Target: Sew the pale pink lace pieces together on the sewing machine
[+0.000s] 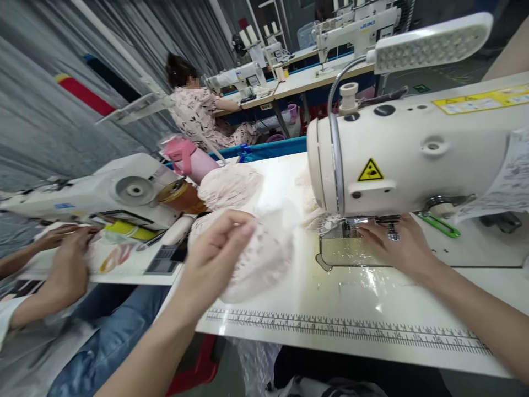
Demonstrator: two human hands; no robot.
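The left hand (217,253) is nearest, its forearm rising from the lower edge, fingers curled and thumb laid toward the forefinger. Just beside the thumb tip is the cloth (264,262), pale, sheer and blurred, over the table (297,336) left of the sewing machine (397,149); whether the fingers pinch it, I cannot tell.

The right hand (400,245) is low under the machine head, fingers extended leftward behind the presser foot (392,229); they are partly hidden, so I cannot tell whether they hold anything.

Behind the cloth lies a pale pile (229,184), with a pink bottle (185,157) behind it. A printed ruler (330,326) runs along the table's front; a green tool (442,226) lies right of the right hand.

To the left, a co-worker's hands (70,256) are at a second machine (95,184), near a yellow cone (132,230). Farther back, another person (198,110) sits at a third machine (243,77).
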